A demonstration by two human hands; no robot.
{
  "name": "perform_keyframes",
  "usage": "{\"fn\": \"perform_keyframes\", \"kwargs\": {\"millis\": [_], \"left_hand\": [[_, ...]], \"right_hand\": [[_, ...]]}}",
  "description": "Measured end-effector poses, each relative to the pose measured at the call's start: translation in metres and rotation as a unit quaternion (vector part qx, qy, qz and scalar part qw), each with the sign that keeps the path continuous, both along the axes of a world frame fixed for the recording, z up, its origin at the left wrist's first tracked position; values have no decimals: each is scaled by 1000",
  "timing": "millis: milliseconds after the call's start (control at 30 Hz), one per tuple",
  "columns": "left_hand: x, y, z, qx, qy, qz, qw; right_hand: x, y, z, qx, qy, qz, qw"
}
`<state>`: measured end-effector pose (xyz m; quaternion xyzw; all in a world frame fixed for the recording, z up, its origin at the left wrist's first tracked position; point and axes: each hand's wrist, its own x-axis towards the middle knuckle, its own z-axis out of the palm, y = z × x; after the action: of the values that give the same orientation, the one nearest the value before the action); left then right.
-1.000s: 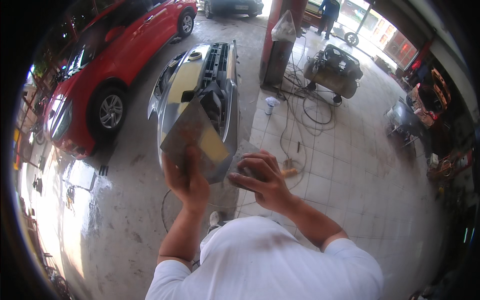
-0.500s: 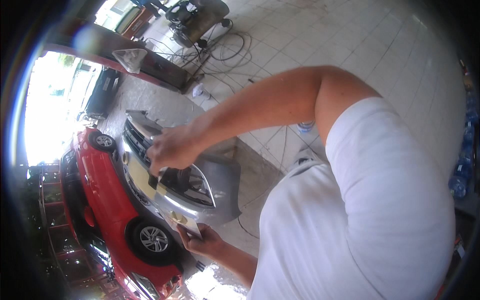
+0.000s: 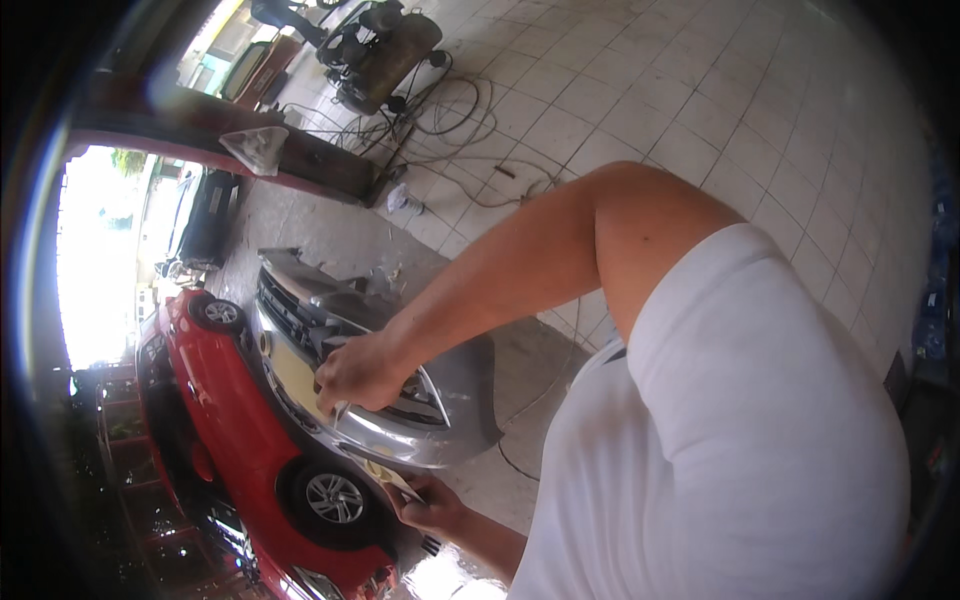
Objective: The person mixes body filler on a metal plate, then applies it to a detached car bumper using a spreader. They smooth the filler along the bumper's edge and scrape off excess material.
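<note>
A grey car bumper (image 3: 465, 400) with a dark grille and a yellowish filler patch (image 3: 290, 365) lies in front of me. My right hand (image 3: 355, 375) is closed on a thin light spreader (image 3: 336, 410) over that patch, my forearm crossing the bumper. Below, my left hand (image 3: 430, 505) grips a flat metal plate (image 3: 395, 480) carrying pale yellow paste, beside the bumper's near side. Much of the spreader is hidden by my fingers.
A red car (image 3: 210, 390) stands along the left. An air compressor (image 3: 385, 75), tangled hoses (image 3: 460, 120), a red-edged column (image 3: 310, 165) and a white container (image 3: 405, 200) are beyond the bumper. A dark car (image 3: 200, 215) is behind; blue bottles (image 3: 935, 280) line the far right edge.
The view has turned sharply since a second ago. My right hand has left the plate and reached over the bumper; since half a second ago it sits slightly lower in view, as does my left.
</note>
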<state>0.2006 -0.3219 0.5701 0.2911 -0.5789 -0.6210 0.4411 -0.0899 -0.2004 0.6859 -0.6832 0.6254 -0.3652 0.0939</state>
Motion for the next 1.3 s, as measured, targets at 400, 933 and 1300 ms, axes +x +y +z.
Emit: {"fn": "perform_keyframes", "kwargs": {"millis": [400,933,1300], "left_hand": [[-86,88,46,173,240,29,955],[-101,99,68,-152,10,17,988],[-101,77,74,192,173,29,966]], "right_hand": [[66,89,-39,-132,-170,49,975],[50,101,-31,-64,170,-109,977],[61,98,-45,-204,-84,22,975]]}}
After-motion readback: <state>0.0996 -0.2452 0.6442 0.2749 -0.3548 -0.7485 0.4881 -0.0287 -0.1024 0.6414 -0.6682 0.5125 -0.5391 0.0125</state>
